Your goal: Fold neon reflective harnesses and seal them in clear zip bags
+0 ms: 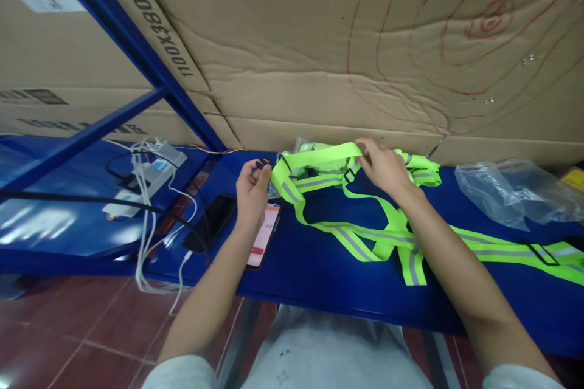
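Note:
A neon yellow-green reflective strap harness (358,244) with grey stripes lies loosely across the blue table. My right hand (385,169) pinches a raised length of its webbing near the back. To the left, my left hand (252,191) has its fingers closed on a small black buckle (262,163) at the left end of the strap. Between the hands the webbing stretches in a shallow arc. A black slider (349,175) sits on the strap just left of my right hand, and a black rectangular ring (542,254) shows at the far right.
Behind the harness lies a folded neon bundle (424,171). A lit phone (265,234) and a dark phone (218,217) lie by my left forearm. White cables and a power strip (152,177) are at left, a clear plastic bag (511,191) at right. Cardboard (283,30) stands behind.

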`<state>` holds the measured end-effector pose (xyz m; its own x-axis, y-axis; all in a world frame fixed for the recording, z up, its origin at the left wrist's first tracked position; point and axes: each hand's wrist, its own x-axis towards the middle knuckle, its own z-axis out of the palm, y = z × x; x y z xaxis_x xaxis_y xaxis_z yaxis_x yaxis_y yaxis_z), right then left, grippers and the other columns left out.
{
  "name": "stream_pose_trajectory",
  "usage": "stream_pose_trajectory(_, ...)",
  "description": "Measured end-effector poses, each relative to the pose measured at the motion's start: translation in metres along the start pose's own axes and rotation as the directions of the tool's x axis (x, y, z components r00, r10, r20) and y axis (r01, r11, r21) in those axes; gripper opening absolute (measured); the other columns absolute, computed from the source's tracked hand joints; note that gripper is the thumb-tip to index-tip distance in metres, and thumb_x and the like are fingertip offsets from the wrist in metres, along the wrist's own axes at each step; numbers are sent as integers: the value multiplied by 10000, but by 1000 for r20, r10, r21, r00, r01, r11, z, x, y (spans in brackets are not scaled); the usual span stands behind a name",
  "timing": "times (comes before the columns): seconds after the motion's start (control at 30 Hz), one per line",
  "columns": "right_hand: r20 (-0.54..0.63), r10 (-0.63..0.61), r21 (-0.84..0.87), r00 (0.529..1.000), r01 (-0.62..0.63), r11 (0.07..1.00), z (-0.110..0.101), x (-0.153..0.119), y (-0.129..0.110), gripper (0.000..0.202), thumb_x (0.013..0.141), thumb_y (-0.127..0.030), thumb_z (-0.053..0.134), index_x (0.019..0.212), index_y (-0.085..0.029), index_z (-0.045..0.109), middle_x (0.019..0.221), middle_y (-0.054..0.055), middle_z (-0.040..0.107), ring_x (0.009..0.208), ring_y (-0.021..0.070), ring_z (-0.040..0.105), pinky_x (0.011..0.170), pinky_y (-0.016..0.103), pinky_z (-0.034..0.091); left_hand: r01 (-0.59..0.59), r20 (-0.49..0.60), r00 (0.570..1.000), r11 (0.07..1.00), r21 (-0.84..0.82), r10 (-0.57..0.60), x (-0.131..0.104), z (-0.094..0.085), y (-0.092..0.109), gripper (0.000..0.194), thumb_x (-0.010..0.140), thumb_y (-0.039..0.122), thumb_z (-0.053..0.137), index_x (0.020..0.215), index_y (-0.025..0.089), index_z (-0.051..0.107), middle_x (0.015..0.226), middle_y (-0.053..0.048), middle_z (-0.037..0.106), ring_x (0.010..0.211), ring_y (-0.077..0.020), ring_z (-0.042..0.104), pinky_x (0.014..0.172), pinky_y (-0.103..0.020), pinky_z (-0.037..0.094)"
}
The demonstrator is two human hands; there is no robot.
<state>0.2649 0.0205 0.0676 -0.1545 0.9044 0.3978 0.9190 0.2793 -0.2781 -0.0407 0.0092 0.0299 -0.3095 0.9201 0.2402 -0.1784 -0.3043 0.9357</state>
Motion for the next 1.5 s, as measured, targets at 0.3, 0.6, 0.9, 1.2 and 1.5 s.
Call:
stream_pose_trajectory(0.3,-10,-436,126,900,434,892,8,-22,-60,482,1044,-290,518,1510,-169,494,1488,182,545,1397,330,514,1111,499,416,45,233,972,998,-33,-36,-16,5,13,428,738,468,928,995,210,702,757,10,687,599,-106,610,549,-202,512)
stream_pose_trajectory(0.6,222,-532,410,817,416,811,-14,-31,-73,587,930,-206,668,1492,-246,504,1546,105,553,1469,278,473,1233,486,259,-96,660,749,995,24,56,-34,1,26,242,786,210,895,976,188,746,967,-94,804,912,-217,768,820,-327,618)
stream_pose_trajectory(0.9,230,-561,434,795,432,791,-23,-18,-53,212,1074,-327,558,1118,-206,727,1036,45,756,974,199,693,930,346,408,-113,597,802,986,123,18,-33,1,22,236,842,314,853,995,192,723,868,-66,768,765,-189,721,671,-292,559)
stream_pose_trajectory(1.2,49,-385,235,921,364,901,-29,-26,-63,218,1074,-318,510,1186,-197,653,1134,101,698,1083,252,651,914,376,430,-120,427,903,980,158,42,-39,4,15,279,818,331,876,970,191,689,847,-18,711,575,-89,613,514,-192,456)
stream_pose_trajectory(1.5,213,-650,230,729,610,759,-11,-48,-99,285,1038,-154,523,1279,-208,665,1238,76,700,1016,219,667,851,368,473,15,331,943,995,94,-45,-37,12,20,366,820,414,874,957,200,610,928,-12,741,341,-51,521,285,-185,325)
